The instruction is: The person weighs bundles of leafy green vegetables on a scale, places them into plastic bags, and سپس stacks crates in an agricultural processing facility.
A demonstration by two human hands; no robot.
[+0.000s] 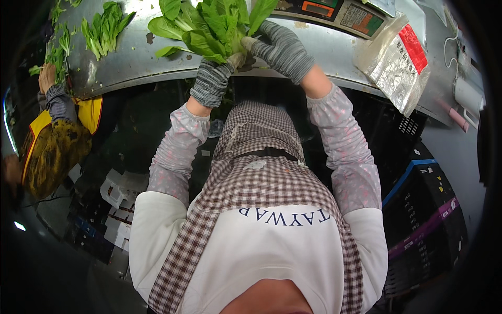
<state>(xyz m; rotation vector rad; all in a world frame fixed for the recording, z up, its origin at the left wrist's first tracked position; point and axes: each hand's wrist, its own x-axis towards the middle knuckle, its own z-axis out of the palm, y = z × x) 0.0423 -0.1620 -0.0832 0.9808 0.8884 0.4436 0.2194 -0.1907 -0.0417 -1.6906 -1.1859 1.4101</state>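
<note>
A bunch of leafy greens with broad bright leaves is held over the near edge of the metal table. My left hand, in a grey knitted glove, is closed round the stem end from below. From the right, my right hand, gloved alike, pinches the base of the same bunch with thumb and fingers. Its stem ends are partly hidden by the gloves. Another bunch of greens lies on the table to the left.
The metal table spans the top. A digital scale and clear plastic bags with a red label sit at the right. A co-worker's hand touches greens at far left. Dark crates stand at lower right.
</note>
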